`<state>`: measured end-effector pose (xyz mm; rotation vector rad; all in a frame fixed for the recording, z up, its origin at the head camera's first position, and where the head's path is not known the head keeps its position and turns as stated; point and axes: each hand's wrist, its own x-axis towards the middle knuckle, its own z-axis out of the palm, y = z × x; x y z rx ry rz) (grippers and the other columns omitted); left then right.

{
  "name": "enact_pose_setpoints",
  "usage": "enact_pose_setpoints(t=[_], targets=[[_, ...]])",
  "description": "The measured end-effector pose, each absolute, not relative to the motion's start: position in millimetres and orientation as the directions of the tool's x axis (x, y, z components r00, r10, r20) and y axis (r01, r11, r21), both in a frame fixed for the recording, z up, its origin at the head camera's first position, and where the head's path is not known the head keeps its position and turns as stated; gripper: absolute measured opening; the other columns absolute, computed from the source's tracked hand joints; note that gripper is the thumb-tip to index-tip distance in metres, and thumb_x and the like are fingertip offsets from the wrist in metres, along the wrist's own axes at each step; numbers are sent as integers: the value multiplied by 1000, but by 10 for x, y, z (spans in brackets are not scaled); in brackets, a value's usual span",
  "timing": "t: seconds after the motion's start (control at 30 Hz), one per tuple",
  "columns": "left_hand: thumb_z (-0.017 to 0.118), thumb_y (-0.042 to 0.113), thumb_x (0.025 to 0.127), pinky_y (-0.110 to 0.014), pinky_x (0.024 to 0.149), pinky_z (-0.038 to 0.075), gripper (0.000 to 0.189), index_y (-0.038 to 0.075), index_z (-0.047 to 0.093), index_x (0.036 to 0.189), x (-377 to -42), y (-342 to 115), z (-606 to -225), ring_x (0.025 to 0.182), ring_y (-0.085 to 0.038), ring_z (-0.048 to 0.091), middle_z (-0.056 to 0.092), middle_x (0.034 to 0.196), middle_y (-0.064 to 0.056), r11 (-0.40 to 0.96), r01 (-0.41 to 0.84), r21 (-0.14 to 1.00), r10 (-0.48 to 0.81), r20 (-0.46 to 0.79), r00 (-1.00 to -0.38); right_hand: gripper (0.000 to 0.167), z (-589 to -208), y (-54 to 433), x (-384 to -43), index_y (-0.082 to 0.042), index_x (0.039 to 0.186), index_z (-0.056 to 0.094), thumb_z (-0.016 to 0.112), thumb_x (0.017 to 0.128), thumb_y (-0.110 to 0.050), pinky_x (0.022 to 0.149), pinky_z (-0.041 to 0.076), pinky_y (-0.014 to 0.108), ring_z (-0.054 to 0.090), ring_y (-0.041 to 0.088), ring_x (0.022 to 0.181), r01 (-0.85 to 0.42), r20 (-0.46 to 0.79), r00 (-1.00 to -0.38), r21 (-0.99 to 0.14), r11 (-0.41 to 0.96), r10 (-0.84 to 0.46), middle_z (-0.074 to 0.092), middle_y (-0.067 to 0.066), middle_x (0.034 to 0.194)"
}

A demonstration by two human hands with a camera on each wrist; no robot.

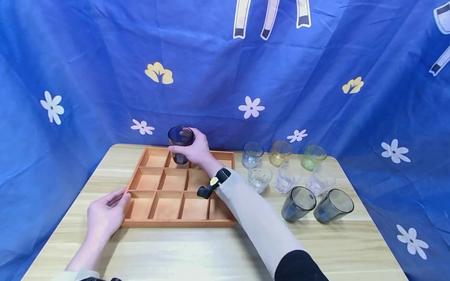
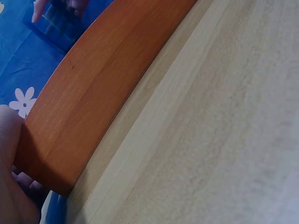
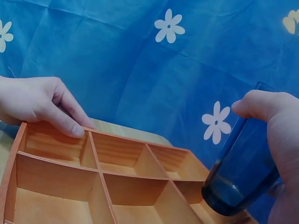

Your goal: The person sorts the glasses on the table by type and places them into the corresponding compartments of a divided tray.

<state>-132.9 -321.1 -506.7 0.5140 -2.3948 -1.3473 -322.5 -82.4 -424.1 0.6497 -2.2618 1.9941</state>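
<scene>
A wooden tray [image 1: 179, 223] divided into several square compartments lies on the table. My left hand [image 1: 105, 214] holds its left wall near the front corner, thumb over the rim on the inner side and fingers outside, as the right wrist view shows. My right hand [image 1: 197, 150] grips a tall dark tinted drinking glass [image 1: 177, 137] round its side, over the back row, second compartment from the left. In the right wrist view the glass [image 3: 238, 168] tilts, its base close over that compartment. The left wrist view shows mostly the tray's outer wall [image 2: 107, 79].
Right of the tray stand short glasses: blue [image 1: 252, 154], amber [image 1: 280, 153] and green [image 1: 313, 157] at the back, clear ones [image 1: 259, 178] before them. Two tall grey glasses [image 1: 298, 205] stand nearest the front. A blue curtain [image 1: 211, 78] hangs behind the table.
</scene>
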Motion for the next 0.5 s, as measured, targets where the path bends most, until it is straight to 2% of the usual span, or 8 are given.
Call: enact_pose_setpoints(t=[0.27, 0.5], targets=[[74, 27, 102, -3, 74, 49, 39, 1, 73, 132, -1333, -3210, -5065, 86, 21, 58, 71, 123, -20, 486, -142, 862, -477, 125, -870, 74, -4365, -906, -3266, -4, 137, 63, 100, 74, -16, 97, 51, 19, 67, 12, 115, -316, 279, -932, -938, 142, -230, 72, 9, 127], [74, 27, 102, -3, 74, 49, 40, 1, 73, 132, -1311, -3226, -5077, 86, 21, 58, 71, 122, -20, 488, -139, 862, -470, 125, -873, 77, -4460, -971, -3283, -2, 139, 62, 100, 73, -16, 97, 51, 18, 67, 16, 117, -278, 242, -941, -952, 131, -237, 72, 10, 129]])
